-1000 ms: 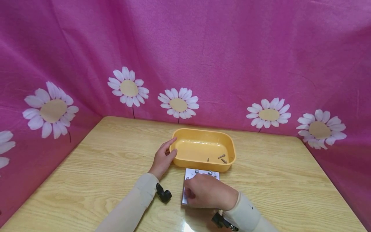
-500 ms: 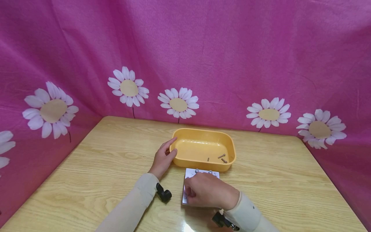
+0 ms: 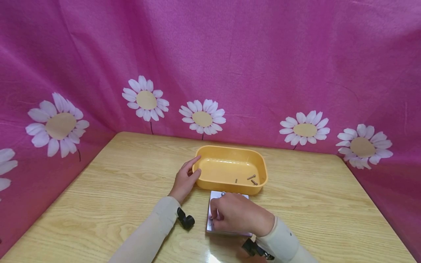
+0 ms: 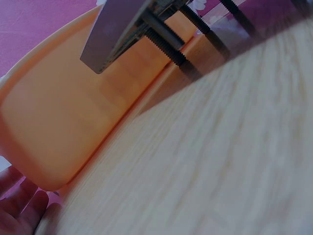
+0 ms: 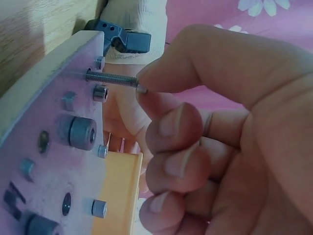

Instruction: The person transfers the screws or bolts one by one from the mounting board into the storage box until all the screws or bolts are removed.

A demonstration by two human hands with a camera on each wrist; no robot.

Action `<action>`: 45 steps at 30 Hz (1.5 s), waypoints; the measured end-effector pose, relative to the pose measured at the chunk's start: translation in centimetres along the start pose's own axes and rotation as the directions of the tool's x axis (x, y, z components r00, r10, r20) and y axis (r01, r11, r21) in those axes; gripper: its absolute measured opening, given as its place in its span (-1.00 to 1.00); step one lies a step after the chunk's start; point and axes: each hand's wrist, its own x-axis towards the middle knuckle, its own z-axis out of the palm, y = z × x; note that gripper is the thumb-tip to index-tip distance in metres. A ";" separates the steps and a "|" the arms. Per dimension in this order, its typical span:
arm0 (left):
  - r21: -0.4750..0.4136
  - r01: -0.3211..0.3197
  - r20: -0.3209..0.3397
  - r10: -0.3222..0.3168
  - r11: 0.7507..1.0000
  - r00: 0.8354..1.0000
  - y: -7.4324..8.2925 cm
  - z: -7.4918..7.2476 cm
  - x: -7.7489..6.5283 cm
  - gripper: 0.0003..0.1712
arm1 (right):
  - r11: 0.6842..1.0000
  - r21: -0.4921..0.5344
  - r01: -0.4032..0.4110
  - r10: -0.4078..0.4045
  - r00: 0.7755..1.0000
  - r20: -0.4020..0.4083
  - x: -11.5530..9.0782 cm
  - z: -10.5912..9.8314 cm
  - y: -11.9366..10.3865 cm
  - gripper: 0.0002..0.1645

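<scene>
In the right wrist view, my right hand (image 5: 195, 142) pinches a slim threaded screw (image 5: 110, 78) between thumb and index finger. The screw's far end meets a hole near the edge of a metal plate (image 5: 29, 122); the other fingers curl beside it. Socket-head bolts (image 5: 83, 133) stand out of the plate around it. From the head view, my right hand (image 3: 238, 215) covers most of the plate (image 3: 215, 195). My left hand (image 3: 185, 180) rests at the left end of a yellow tray (image 3: 230, 187), thumb and fingertips at its rim.
Several loose screws (image 3: 251, 177) lie in the tray's right part. Long threaded bolt ends (image 4: 166, 49) stick out under the raised plate in the left wrist view. The wooden table (image 3: 131, 168) meets a pink flowered curtain (image 3: 250, 73) behind and at the sides.
My right hand has turned slightly and shifted a little right over the plate, its thumb and index finger showing more from above. My left hand and the tray stay put.
</scene>
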 end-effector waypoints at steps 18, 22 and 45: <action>0.012 0.005 0.010 -0.005 1.000 1.000 0.1 0.0 -0.1 -0.46 | 1.000 -0.005 0.010 -0.010 1.000 -0.025 -0.3 -0.5 0.2 -0.94; 0.006 0.006 0.013 -0.007 1.000 1.000 0.1 0.0 -0.1 -0.46 | 1.000 0.014 0.013 -0.012 1.000 -0.022 -0.3 -0.7 0.2 -0.94; 0.040 0.037 0.038 -0.039 0.998 0.999 2.7 -0.2 -1.1 -0.43 | 0.988 0.137 -0.079 0.102 0.979 -0.178 -1.7 -3.3 3.6 -0.94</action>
